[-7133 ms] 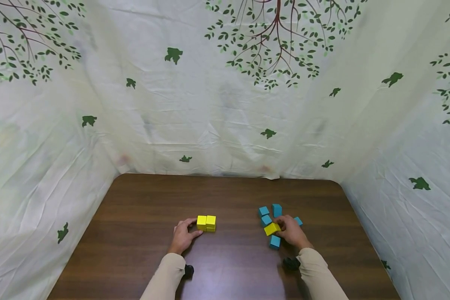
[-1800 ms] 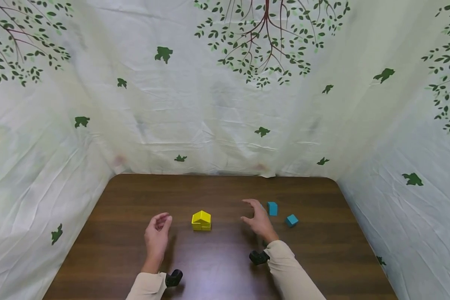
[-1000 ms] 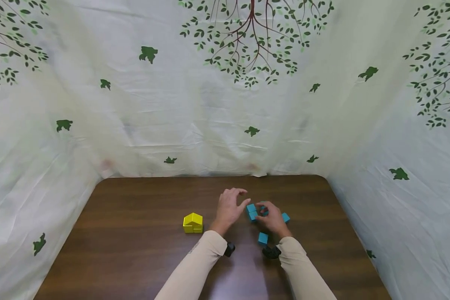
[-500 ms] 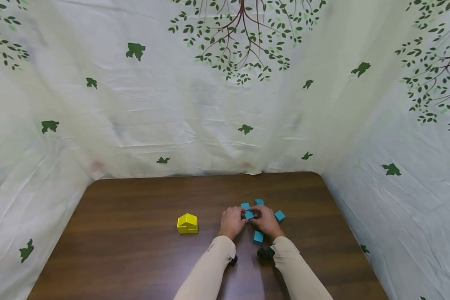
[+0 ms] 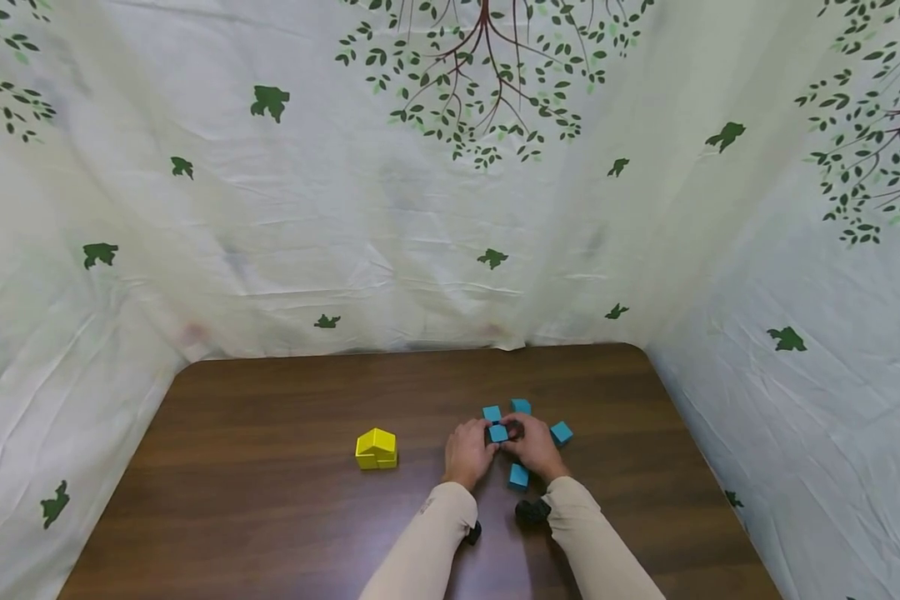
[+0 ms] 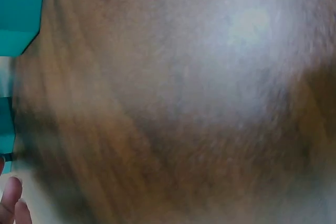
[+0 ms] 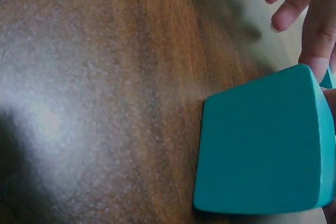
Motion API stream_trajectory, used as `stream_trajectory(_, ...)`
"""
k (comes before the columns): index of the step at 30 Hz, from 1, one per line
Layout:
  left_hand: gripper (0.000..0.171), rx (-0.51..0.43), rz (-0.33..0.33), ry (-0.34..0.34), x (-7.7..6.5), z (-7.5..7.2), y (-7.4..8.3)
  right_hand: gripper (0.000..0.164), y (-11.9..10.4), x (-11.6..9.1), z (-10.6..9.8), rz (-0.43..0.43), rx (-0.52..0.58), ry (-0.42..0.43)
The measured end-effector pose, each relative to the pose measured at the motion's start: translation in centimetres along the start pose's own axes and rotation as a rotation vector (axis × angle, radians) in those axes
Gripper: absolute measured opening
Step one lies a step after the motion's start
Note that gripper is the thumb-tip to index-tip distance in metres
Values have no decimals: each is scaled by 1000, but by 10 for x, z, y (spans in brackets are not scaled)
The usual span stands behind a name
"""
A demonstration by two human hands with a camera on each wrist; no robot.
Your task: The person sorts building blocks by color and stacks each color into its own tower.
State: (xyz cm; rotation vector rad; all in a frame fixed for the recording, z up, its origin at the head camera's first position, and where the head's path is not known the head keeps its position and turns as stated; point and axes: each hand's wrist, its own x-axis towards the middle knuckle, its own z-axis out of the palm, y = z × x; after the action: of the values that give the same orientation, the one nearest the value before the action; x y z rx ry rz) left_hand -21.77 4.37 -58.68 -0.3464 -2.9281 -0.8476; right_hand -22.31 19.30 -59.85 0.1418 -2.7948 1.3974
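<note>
In the head view, both hands meet at a small blue block (image 5: 498, 433) on the right half of the table. My left hand (image 5: 468, 452) holds its left side, and my right hand (image 5: 534, 446) pinches it from the right. Right behind it sits a second blue block (image 5: 492, 413). More blue blocks lie around the right hand: one behind (image 5: 521, 406), one to its right (image 5: 562, 433) and a nearer one (image 5: 519, 477). The right wrist view shows a blue block (image 7: 257, 145) large and close, with fingertips beyond it. Blocks and fingertips only edge into the left wrist view.
Left of the hands stands a small house-shaped group of yellow blocks (image 5: 377, 450) with a peaked top. The brown wooden table (image 5: 270, 517) ends at the back against a white cloth (image 5: 405, 217) printed with trees and leaves, which also hangs at both sides.
The yellow block among the blue ones went onto the yellow group, forming its peak. My left hand left that group and moved right. Both hands then closed on a blue block.
</note>
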Motion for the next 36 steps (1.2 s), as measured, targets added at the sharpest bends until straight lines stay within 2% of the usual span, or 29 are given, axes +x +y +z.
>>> stream_trajectory(7, 28, -55, -9, 44, -10, 1, -9, 28, -6, -2, 4, 2, -6, -36)
stream_trajectory(9, 28, -94, 8, 68, -12, 1, -13, 28, -8, -2, 5, -14, -7, -40)
stream_trajectory(11, 28, -144, 46, 100, -14, 1, -19, 29, -12, -3, 6, -31, 0, -37)
stream_trajectory(17, 32, -348, 218, 240, -19, 1, -45, 29, -30, -4, 14, -93, 17, -37)
stream_trajectory(20, 32, -482, 251, 278, -25, -2, -56, 29, -37, -5, 22, -109, 14, -51)
stream_trajectory(21, 32, -525, 267, 295, -25, 3, -64, 29, -39, -5, 25, -109, 11, -54)
stream_trajectory(24, 31, -610, 239, 299, -32, -1, -70, 29, -44, -6, 35, -99, 16, -69)
stream_trajectory(27, 30, -623, 147, 267, -37, -3, -75, 29, -48, -7, 45, -86, 31, -75)
stream_trajectory(28, 30, -616, 95, 241, -40, -10, -71, 29, -50, -8, 47, -75, 45, -73)
stream_trajectory(31, 33, -625, -20, 182, -44, -12, -73, 29, -54, -10, 54, -69, 74, -63)
stream_trajectory(36, 36, -689, -109, 150, -52, -16, -73, 30, -59, -12, 64, -61, 93, -47)
